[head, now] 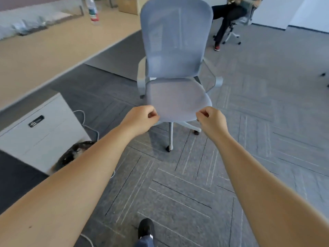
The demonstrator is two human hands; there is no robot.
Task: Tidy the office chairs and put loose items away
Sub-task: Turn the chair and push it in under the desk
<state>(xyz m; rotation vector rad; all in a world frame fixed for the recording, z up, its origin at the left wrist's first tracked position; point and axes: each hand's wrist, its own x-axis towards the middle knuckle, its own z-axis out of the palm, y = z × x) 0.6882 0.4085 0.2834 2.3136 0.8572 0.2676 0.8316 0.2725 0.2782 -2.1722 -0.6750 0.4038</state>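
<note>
A pale blue mesh office chair [176, 50] on white castors stands on the carpet in front of me, its seat facing me. My left hand [140, 120] is curled at the front left edge of the seat. My right hand [211, 120] is curled at the front right edge. Both sets of fingers are closed right at the seat rim; whether they pinch the rim or only touch it is unclear. A plastic water bottle [92, 11] stands on the long wooden desk [44, 50] at the left.
A white drawer cabinet [41, 132] stands at the left under the desk, with a dark bag [71, 155] and a white cable [89, 127] beside it. A person sits on another chair [233, 20] at the back right. A cardboard box [128, 5] stands behind the desk.
</note>
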